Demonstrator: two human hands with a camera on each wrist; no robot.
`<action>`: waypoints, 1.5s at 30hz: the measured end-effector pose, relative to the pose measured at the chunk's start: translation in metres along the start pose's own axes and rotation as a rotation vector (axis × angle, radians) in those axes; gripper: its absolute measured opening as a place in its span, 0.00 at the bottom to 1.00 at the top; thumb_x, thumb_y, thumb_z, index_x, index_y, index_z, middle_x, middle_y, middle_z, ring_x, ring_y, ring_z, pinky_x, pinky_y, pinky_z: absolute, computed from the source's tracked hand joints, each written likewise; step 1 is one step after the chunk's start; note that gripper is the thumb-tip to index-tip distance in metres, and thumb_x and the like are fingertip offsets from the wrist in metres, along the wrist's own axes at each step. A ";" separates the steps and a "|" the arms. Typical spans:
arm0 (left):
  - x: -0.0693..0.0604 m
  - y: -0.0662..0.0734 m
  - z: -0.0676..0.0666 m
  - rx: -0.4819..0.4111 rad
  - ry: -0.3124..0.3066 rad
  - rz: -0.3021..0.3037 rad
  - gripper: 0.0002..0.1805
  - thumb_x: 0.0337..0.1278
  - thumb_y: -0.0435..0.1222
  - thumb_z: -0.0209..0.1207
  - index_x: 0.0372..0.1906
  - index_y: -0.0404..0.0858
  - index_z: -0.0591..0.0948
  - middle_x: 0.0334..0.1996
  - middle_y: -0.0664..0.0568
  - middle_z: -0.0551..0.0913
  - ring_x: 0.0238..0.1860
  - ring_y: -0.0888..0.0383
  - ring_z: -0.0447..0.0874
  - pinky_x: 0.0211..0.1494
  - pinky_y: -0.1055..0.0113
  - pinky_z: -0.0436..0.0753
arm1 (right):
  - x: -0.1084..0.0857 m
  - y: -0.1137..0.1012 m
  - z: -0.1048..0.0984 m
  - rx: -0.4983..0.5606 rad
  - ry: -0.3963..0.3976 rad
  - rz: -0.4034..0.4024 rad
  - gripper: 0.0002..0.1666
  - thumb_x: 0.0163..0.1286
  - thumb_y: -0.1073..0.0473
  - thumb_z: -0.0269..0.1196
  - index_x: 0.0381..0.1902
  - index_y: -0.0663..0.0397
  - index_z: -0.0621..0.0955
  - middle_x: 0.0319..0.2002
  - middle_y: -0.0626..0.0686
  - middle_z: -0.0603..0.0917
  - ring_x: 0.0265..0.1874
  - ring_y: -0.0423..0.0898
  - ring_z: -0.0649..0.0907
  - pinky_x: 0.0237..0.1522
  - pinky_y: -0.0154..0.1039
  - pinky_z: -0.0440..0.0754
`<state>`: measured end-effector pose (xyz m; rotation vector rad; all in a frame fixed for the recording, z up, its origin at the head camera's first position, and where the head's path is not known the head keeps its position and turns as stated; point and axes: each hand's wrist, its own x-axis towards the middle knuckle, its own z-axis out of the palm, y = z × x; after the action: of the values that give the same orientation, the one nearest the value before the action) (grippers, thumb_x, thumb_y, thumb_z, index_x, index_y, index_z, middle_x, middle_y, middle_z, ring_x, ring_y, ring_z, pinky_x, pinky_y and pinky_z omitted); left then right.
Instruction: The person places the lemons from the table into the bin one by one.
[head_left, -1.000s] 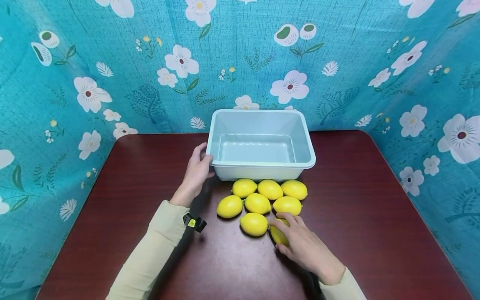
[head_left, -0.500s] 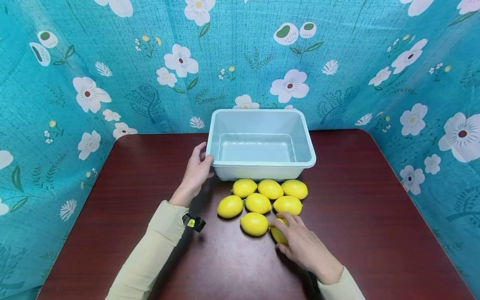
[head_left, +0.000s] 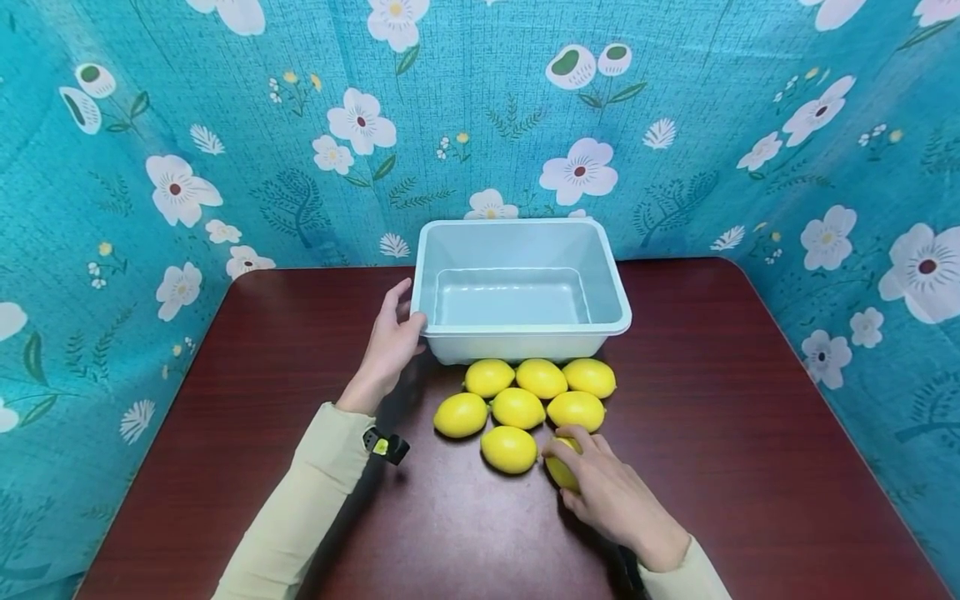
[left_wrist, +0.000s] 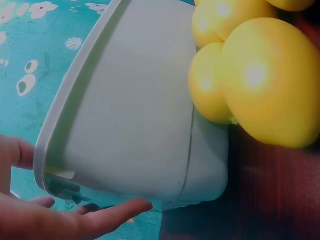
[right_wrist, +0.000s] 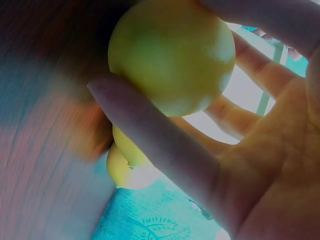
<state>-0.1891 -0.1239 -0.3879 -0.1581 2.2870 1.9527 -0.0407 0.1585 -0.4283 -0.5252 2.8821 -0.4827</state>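
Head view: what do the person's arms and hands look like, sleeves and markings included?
The left sleeve and right sleeve are plain, pale cream and reach the wrists. A black, boxy wrist device with a small yellow-green patch sits at the left wrist. By the right wrist, only part of a black strap shows. The left hand and right hand wear no gloves.

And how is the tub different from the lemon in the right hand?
The tub is pale blue, while the lemon is yellow. The tub is big, while the lemon is small enough to fit in the right hand. The tub is hollow with an open top, while the lemon is rounded.

Both have a hand on them: the left hand touches the tub's rim.
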 end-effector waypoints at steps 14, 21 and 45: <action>0.002 -0.008 0.000 -0.032 -0.043 0.028 0.33 0.67 0.34 0.44 0.75 0.53 0.52 0.69 0.41 0.64 0.66 0.39 0.67 0.59 0.39 0.75 | 0.004 -0.001 -0.001 0.027 -0.033 0.037 0.30 0.52 0.64 0.71 0.52 0.36 0.78 0.60 0.49 0.72 0.57 0.52 0.73 0.19 0.36 0.70; 0.003 -0.013 0.001 -0.032 -0.029 0.053 0.33 0.68 0.35 0.46 0.75 0.54 0.53 0.69 0.42 0.64 0.65 0.40 0.69 0.58 0.39 0.75 | 0.006 0.001 -0.001 0.043 -0.040 0.039 0.28 0.51 0.64 0.70 0.49 0.36 0.78 0.58 0.48 0.72 0.54 0.49 0.74 0.20 0.36 0.69; -0.002 -0.008 0.001 -0.021 -0.031 0.021 0.34 0.69 0.36 0.47 0.76 0.52 0.50 0.70 0.40 0.62 0.66 0.38 0.68 0.59 0.38 0.74 | 0.005 0.001 0.001 0.066 -0.006 0.031 0.28 0.49 0.65 0.71 0.47 0.41 0.76 0.55 0.48 0.70 0.53 0.52 0.74 0.20 0.36 0.70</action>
<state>-0.1860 -0.1242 -0.3953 -0.1051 2.2584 1.9760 -0.0453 0.1571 -0.4295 -0.4704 2.8533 -0.5680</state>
